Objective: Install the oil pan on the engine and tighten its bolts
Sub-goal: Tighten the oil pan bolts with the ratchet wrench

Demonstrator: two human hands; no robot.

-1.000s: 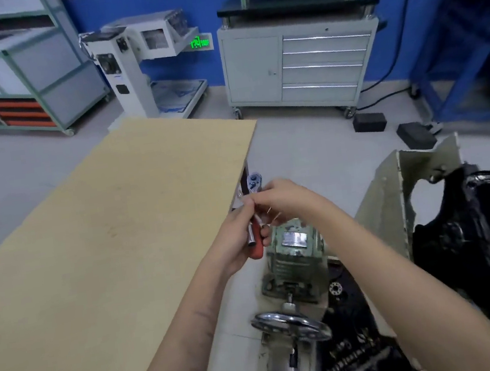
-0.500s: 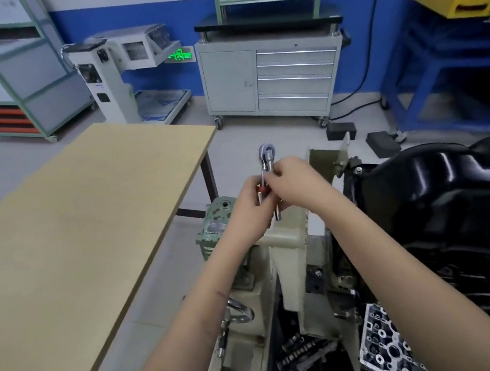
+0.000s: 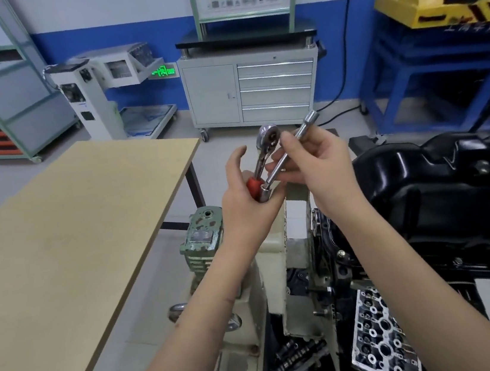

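Right now the oil pan (image 3: 443,190) sits at about three o'clock from my hands, black and glossy, already lying on the upturned engine (image 3: 337,254), its long axis running from near me off toward the right edge of view. It bulges upward, with its flange down against the block; I can make out a few bolt heads along the near flange, though not whether they are snug.

My left hand (image 3: 245,197) curls around the red grip of the ratchet (image 3: 261,164), whose shiny round head points up toward twelve o'clock. My right hand (image 3: 318,163) pinches the extension bar (image 3: 291,154) between thumb and fingers. That bar slants from its lower end by my left palm up to a socket end at one o'clock, crossing just in front of the ratchet.

As I judge it, the step in hand is joining bar to ratchet. To do it well I should turn the bar so its square recess meets the drive on the ratchet head, push until it seats, then check the ratchet direction before going to the pan.

Farther out, a wooden table (image 3: 69,255) lies at nine o'clock, a grey drawer cabinet (image 3: 250,91) at twelve, and a cylinder head (image 3: 379,339) at five.
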